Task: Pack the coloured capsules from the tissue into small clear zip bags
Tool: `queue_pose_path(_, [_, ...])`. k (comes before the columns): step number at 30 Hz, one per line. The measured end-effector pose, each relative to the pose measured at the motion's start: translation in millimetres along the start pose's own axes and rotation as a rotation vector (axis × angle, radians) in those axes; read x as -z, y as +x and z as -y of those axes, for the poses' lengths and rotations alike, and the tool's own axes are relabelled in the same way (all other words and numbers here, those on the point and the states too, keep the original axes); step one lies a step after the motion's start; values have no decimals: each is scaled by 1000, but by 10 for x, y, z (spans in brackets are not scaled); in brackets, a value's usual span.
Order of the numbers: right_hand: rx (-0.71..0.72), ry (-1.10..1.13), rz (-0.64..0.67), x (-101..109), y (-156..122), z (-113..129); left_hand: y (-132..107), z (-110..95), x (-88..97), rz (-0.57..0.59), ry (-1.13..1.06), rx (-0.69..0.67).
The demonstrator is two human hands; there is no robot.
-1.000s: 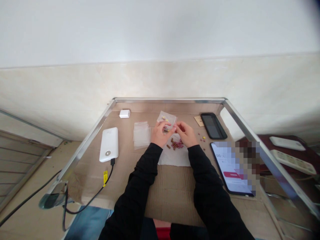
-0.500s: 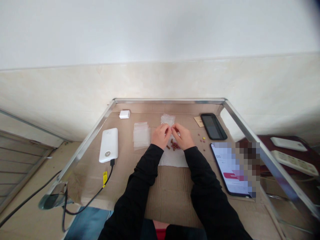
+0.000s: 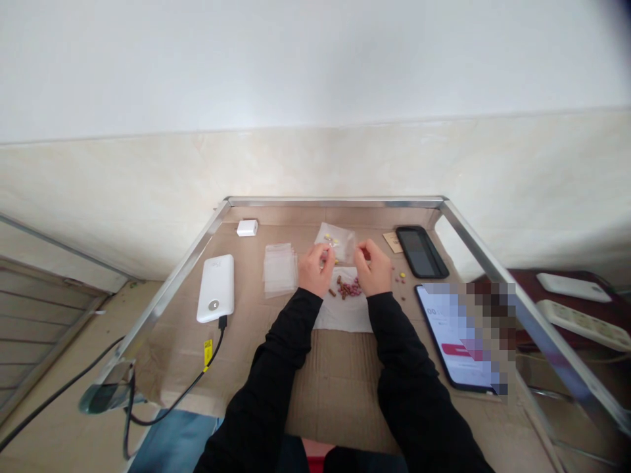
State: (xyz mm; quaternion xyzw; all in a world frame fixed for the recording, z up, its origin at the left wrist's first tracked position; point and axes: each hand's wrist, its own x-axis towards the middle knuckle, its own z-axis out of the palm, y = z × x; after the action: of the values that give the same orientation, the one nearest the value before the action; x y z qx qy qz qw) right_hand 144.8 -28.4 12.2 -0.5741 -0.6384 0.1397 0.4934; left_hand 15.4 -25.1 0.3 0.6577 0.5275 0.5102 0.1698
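Observation:
A small clear plastic bag (image 3: 345, 242) with a few yellow and pink pills inside lies at the far end of a white paper sheet (image 3: 340, 320). My left hand (image 3: 315, 268) is closed in a pinch on the bag's near left side. Thumb and forefinger of my right hand (image 3: 374, 268) are drawn together at the bag's right edge; what is between them, if anything, is hidden. On the paper, between my wrists, rests a loose pile of brown capsules and pinkish pills (image 3: 350, 288).
Left of my hands is a stack of empty clear bags (image 3: 279, 269). A white power bank (image 3: 215, 286) with a black cable and a white charger (image 3: 247, 228) lie farther left. To the right are scattered pills (image 3: 403, 275), a black phone (image 3: 421, 251) and a lit phone (image 3: 451, 335). Metal rails (image 3: 335, 200) edge the cardboard-covered table.
My hands, close together before, have moved apart, the right one shifting rightward. The bag with yellow pills now shows between and beyond them, and more of the pill pile is visible.

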Motion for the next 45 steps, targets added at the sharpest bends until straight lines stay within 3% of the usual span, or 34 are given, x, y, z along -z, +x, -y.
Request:
queue_pose_path(6, [-100,373,173,90,69,-35,106,74,-53,25,-800,522])
queue_pose_path(8, [-121,470,238,99,83,-18,129,91,-43,5,-943,665])
queue_pose_path(11, [-138,533,333,88,90,-14,139,100,-14,-36,-1013,757])
queue_pose_path(15, [-201,479,350,51,95,-100,128,111,0,-88,-957,721])
queue_pose_path(19, [-289,459,173,31,106,-169,125,134,-3,-154,-865,664])
queue_pose_path(27, [-161,321,140,4,82,-131,125,133,-11,-140,-829,621])
queue_pose_path(32, [-211,429,117,-35,94,-206,134,166,0,-186,-840,622])
queue_pose_path(39, [-317,564,224,-152,59,-108,125,92,3,-147,-804,551])
queue_pose_path(45, [-558,853,206,-273,13,-74,126,14,21,19,-900,530])
